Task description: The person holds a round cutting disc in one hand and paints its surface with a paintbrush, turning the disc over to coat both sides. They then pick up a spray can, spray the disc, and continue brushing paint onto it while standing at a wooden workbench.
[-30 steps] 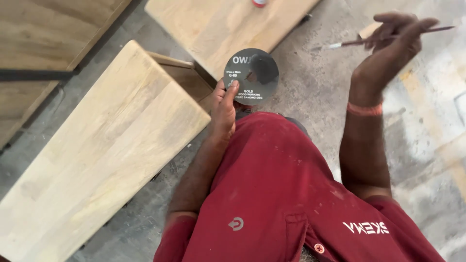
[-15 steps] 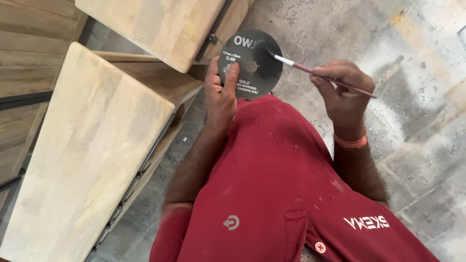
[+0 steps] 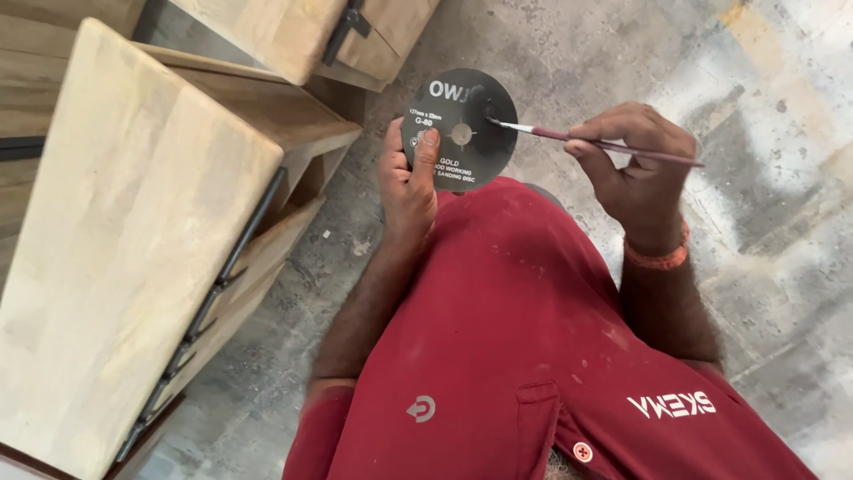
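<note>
The floor here is rough grey concrete [image 3: 569, 53], stained and dusty, with pale paint smears off to one side. Over it, the left hand [image 3: 407, 178] pinches a round black sanding disc with white lettering and a small centre hole [image 3: 459, 130], thumb laid on its face near the lower edge, fingers behind it. The right hand [image 3: 633, 164] grips a thin, dark-handled artist's brush [image 3: 586, 139] like a pencil, its light tip touching the disc just right of the hole.

To my eye, the work goes best with the disc held flat and still against the thumb, the brush kept at a low angle and moved in short, light strokes, clear of the thumb.

Close by on the left stands a light, unfinished wooden table top with black metal brackets [image 3: 133, 231], and another pale wooden piece [image 3: 284, 36] sits just above. Both are near the left elbow, so there is little room to swing that way.
</note>
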